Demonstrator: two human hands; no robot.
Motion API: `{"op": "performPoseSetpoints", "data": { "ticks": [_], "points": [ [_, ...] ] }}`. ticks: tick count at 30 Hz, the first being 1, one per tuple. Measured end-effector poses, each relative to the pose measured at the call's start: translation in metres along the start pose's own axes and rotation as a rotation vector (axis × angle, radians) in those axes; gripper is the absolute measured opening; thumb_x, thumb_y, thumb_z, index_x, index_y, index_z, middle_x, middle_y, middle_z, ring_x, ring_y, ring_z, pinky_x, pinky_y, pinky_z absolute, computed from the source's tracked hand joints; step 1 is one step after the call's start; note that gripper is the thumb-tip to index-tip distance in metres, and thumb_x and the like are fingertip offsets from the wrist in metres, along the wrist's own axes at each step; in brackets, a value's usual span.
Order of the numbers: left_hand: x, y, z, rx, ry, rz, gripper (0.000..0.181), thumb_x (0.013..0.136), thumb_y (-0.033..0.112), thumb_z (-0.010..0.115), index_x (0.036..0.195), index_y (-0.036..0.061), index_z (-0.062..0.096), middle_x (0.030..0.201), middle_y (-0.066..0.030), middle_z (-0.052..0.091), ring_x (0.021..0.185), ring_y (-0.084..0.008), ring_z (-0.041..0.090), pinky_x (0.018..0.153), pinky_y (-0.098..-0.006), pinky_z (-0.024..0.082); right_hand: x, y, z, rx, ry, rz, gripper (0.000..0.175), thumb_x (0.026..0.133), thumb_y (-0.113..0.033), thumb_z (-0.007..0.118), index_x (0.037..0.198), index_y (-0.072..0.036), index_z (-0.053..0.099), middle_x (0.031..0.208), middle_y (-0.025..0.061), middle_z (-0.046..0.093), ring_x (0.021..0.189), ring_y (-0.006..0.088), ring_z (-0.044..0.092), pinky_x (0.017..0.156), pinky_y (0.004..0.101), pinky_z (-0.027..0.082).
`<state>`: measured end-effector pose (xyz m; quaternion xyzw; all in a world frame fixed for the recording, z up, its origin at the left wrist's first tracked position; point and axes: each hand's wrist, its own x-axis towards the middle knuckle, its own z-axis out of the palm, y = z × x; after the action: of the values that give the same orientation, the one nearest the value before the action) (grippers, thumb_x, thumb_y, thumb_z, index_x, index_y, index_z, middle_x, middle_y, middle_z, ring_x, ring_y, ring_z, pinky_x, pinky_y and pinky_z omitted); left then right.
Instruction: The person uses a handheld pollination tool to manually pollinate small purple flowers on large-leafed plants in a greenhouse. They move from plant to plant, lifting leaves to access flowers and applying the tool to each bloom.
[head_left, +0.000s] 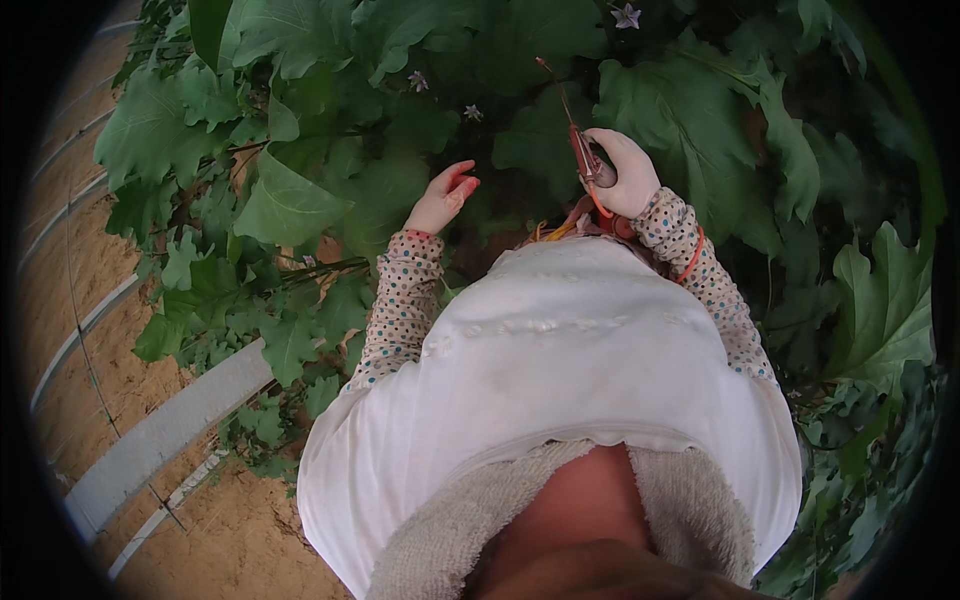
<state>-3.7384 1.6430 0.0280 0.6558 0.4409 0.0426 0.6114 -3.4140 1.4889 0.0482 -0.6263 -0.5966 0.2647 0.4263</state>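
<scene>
My right hand (628, 174), which looks pale and may be gloved, is closed around a red-bodied hand tool (585, 157) with a long thin tip pointing up and away from me. An orange cord or tube runs from the tool down toward my waist. My left hand (439, 199) is raised among the leaves with nothing visible in it, its thumb and fingers a little apart and reddish at the tips. Broad lobed leaves (671, 120) surround both hands. Small pale purple flowers (472, 113) show beyond my left hand.
Dense leafy plants fill the front and both sides. At the left, pale curved bars (172, 427) and a thin dark line cross in front of bare brown soil (232, 525). Something red with yellow strands (555, 231) lies at my waist. A leafy branch (322, 271) reaches toward my left sleeve.
</scene>
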Motion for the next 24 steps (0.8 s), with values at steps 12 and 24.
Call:
{"op": "performPoseSetpoints", "data": {
  "ticks": [12,24],
  "points": [
    [0.063,0.008,-0.013,-0.062,0.156,0.117,0.043,0.105,0.024,0.058,0.139,-0.0002,0.054,0.125,-0.0111,0.068,0.109,-0.0163,0.063,0.095,-0.0268,0.048,0.071,-0.002,0.021,-0.062,-0.159,-0.283,0.048,0.067,-0.017,0.075,0.110,-0.004,0.060,0.101,0.0150,0.066,0.099,0.0360,0.063,0.089,0.0445,0.049],
    [0.050,0.005,-0.017,-0.220,0.474,0.133,0.037,0.103,0.012,0.058,0.138,-0.0015,0.055,0.128,-0.0127,0.066,0.114,-0.0172,0.061,0.099,-0.0277,0.047,0.114,0.008,0.062,-0.198,-0.369,-0.276,0.052,0.064,-0.019,0.073,0.113,-0.006,0.060,0.103,0.0138,0.064,0.103,0.0353,0.061,0.094,0.0446,0.048]
  ]
}}
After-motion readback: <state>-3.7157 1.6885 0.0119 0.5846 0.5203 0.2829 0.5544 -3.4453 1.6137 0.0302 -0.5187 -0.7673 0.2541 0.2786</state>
